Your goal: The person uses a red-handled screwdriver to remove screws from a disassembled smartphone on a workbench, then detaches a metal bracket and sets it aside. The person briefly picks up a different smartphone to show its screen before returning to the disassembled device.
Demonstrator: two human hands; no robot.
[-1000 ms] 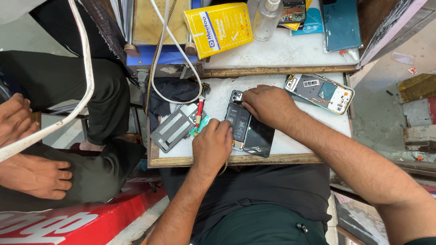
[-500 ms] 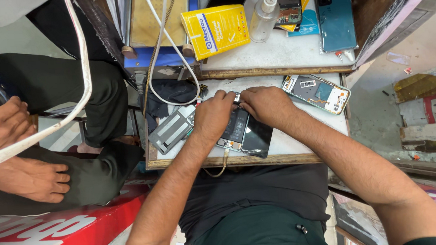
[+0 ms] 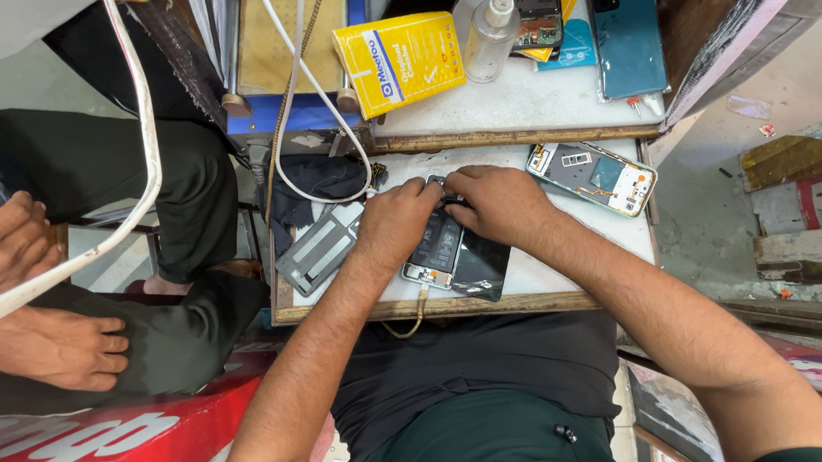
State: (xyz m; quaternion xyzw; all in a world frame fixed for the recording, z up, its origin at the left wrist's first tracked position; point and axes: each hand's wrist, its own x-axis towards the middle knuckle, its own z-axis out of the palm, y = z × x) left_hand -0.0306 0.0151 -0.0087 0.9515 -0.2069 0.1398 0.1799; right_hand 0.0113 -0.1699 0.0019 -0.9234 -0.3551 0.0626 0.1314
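Observation:
An opened phone (image 3: 435,248) lies back-up on the small white worktop (image 3: 563,270), its black cover (image 3: 478,265) partly under it. My left hand (image 3: 396,222) rests on the phone's left upper part, fingers curled down onto it. My right hand (image 3: 494,203) presses on its top end, fingertips meeting the left hand's. A thin dark tool seems pinched between the fingers, but I cannot tell which hand grips it. A cable (image 3: 416,320) hangs from the phone's lower end over the table edge.
A second opened phone (image 3: 594,176) lies at the right. A grey flat plate (image 3: 320,250) sits left of my hands. On the upper shelf stand a yellow packet (image 3: 400,61), a spray bottle (image 3: 492,32) and a teal phone (image 3: 628,34). Another person's bare feet (image 3: 31,307) are at left.
My left hand moved up from the phone's lower left to its top, meeting my right hand. The right hand stayed at the top end.

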